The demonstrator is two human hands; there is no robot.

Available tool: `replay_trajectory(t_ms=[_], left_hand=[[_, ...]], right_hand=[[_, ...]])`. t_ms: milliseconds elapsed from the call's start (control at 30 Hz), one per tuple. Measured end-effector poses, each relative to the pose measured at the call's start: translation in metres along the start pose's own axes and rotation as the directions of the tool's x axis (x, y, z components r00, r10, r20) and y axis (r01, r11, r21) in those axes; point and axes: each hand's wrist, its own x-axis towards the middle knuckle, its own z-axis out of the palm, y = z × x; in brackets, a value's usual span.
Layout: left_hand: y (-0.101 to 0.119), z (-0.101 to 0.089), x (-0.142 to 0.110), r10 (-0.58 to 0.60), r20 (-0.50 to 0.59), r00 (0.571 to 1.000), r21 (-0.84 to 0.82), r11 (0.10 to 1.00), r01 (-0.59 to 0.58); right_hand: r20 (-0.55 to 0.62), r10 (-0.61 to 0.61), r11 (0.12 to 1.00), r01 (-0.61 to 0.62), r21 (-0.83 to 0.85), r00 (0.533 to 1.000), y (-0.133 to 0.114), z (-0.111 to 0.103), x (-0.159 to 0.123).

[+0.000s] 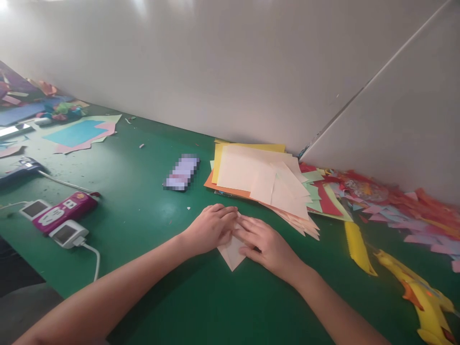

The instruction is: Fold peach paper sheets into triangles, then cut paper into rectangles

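Note:
A small piece of folded pale pink paper (233,256) lies on the green table, its pointed corner towards me. My left hand (212,227) is closed over its upper left side, with thumb and fingers pinching the fold. From the right, my right hand (268,244) presses on the same paper, its fingertips meeting the left hand's near the top and its thumb along the right edge. Both hands hide the upper part of the paper. Just beyond them sits a stack of coloured paper sheets (244,167), pale pink on top, with several folded pieces (283,196) lying over its right side.
A phone (182,172) lies left of the stack. Farther left is a magenta power strip (64,211) with white plugs and cables. On the right are a yellow cutter (359,249), a yellow glue gun (417,287) and heaped paper scraps (406,211). A grey partition (215,72) stands behind.

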Motion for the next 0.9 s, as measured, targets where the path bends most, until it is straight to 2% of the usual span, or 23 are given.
replay_trajectory(t_ms=[100, 233, 300, 600, 900], left_hand=[[0.001, 0.0, -0.002, 0.005, -0.011, 1.0, 0.013, 1.0, -0.005], [0.002, -0.001, -0.004, 0.023, -0.008, 1.0, 0.04, 0.999, -0.022], [0.001, -0.001, -0.005, 0.034, -0.009, 0.999, 0.048, 0.998, -0.034], [0.0, 0.0, -0.004, 0.039, -0.052, 0.998, 0.074, 0.997, -0.035], [0.003, -0.003, -0.003, 0.004, -0.026, 1.0, 0.075, 0.997, -0.002]], right_hand=[[-0.028, 0.013, 1.0, -0.012, 0.018, 1.0, 0.0, 0.0, -0.002], [-0.203, 0.12, 0.991, -0.107, 0.075, 0.972, 0.002, -0.004, -0.004], [-0.254, 0.167, 0.986, -0.158, 0.055, 0.953, 0.005, -0.007, -0.004], [-0.153, 0.14, 0.986, -0.152, -0.068, 0.978, 0.01, -0.006, 0.002], [-0.074, 0.131, 0.968, -0.144, -0.207, 0.989, 0.01, -0.005, 0.02]])
